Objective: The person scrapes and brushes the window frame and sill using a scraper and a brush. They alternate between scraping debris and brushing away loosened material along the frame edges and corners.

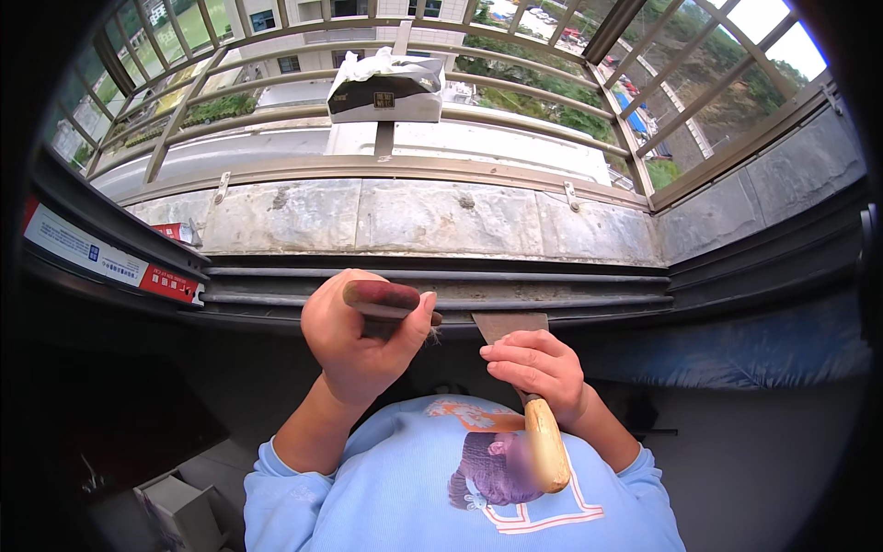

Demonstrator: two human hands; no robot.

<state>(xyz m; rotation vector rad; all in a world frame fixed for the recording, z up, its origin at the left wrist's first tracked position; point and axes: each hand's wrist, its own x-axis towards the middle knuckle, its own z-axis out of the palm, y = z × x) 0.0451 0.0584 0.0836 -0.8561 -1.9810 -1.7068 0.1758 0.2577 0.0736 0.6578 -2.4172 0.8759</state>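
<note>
My left hand is closed around a tool with a worn red handle, held above the near side of a dark sliding-window track. Fine strands like bristles poke out by my left thumb; the tool's working end is mostly hidden. In my right hand is a putty knife. Its flat metal blade lies at the track's near edge, while its pale wooden handle points back towards my chest. Whether the blade touches the frame, I cannot tell.
Beyond the track runs a stone-tiled sill, bounded by a metal guard railing. A black and white box sits against the bars. A red and white packet lies at left, near a printed strip on the frame.
</note>
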